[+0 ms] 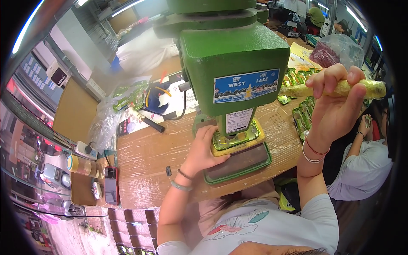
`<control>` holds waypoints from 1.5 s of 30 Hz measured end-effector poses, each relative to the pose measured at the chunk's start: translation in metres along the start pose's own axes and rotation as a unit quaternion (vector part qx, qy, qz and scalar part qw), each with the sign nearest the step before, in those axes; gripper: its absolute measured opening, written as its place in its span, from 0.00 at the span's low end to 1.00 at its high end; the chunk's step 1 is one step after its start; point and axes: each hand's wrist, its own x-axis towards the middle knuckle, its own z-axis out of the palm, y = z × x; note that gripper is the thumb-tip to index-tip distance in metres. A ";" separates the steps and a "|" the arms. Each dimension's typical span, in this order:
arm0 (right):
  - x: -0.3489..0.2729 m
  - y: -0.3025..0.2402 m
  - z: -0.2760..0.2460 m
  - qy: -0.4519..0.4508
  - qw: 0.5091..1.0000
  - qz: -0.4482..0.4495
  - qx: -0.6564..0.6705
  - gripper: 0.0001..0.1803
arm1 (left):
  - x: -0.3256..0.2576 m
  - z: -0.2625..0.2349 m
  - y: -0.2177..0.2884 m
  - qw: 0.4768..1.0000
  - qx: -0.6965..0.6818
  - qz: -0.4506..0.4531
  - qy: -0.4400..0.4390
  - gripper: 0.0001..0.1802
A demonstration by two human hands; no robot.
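Observation:
A green bench press stands in front of me, its ram lowered over a yellow fixture block. A shiny green plastic-looking part sits in the block, partly hidden by the ram. My left hand grips the block's left end, thumb along the near side and fingers at the far side. Below the block is the press's green-rimmed base. Raised at the right, my right hand has its fingers wrapped round the press's lever handle, which is covered in yellowish wrapping.
Several green parts lie right of the press. More sit in a plastic bag at left, near a black-handled tool. A phone and a jar stand at the left edge. A co-worker sits close on the right.

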 end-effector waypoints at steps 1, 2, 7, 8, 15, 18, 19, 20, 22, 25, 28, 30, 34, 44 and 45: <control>-0.001 0.000 -0.001 0.000 1.000 -0.001 0.004 0.19 | 0.000 -0.001 0.000 1.000 -0.001 0.003 -0.002 0.43; -0.003 0.001 0.000 0.000 1.000 -0.001 0.009 0.19 | 0.000 -0.001 -0.001 1.000 0.000 0.005 -0.004 0.43; -0.009 -0.003 -0.001 -0.005 1.000 -0.001 0.023 0.19 | 0.001 -0.001 -0.002 1.000 0.002 0.018 0.009 0.43; -0.009 -0.003 -0.001 -0.006 1.000 -0.003 0.020 0.19 | 0.003 -0.001 -0.003 1.000 0.006 0.026 0.013 0.43; -0.010 -0.002 0.000 -0.010 1.000 -0.003 0.012 0.18 | 0.000 -0.003 -0.001 1.000 -0.005 0.024 0.006 0.43; -0.010 -0.004 -0.001 -0.010 1.000 -0.002 0.011 0.18 | 0.000 -0.002 0.000 1.000 0.003 0.024 0.008 0.42; -0.009 -0.005 -0.002 -0.012 1.000 -0.004 0.011 0.18 | 0.001 -0.002 0.001 1.000 0.002 0.024 0.006 0.42; -0.010 -0.005 -0.002 -0.015 1.000 -0.005 0.014 0.18 | 0.001 -0.002 0.000 1.000 0.003 0.022 0.004 0.42; -0.012 -0.004 0.000 -0.010 1.000 -0.004 0.015 0.18 | -0.001 -0.003 0.000 1.000 0.004 0.020 0.003 0.42; -0.012 -0.006 -0.001 -0.004 1.000 -0.007 0.005 0.19 | 0.001 -0.001 0.000 1.000 0.002 0.024 0.004 0.42; -0.015 -0.004 -0.001 -0.003 1.000 -0.007 0.003 0.20 | 0.000 -0.001 -0.001 1.000 0.005 0.021 0.009 0.42; -0.017 -0.005 -0.003 -0.003 1.000 -0.007 0.002 0.20 | 0.000 -0.001 -0.001 1.000 0.005 0.019 0.010 0.43; -0.025 -0.003 -0.003 0.004 1.000 -0.022 0.011 0.19 | 0.002 -0.002 -0.001 1.000 0.006 0.016 0.004 0.43; -0.087 -0.001 -0.005 0.068 0.990 -0.122 -0.020 0.21 | 0.000 -0.002 0.001 1.000 -0.007 0.016 0.001 0.43; -0.087 -0.001 -0.006 0.061 0.991 -0.118 -0.024 0.21 | 0.000 -0.002 0.001 1.000 -0.006 0.018 0.003 0.43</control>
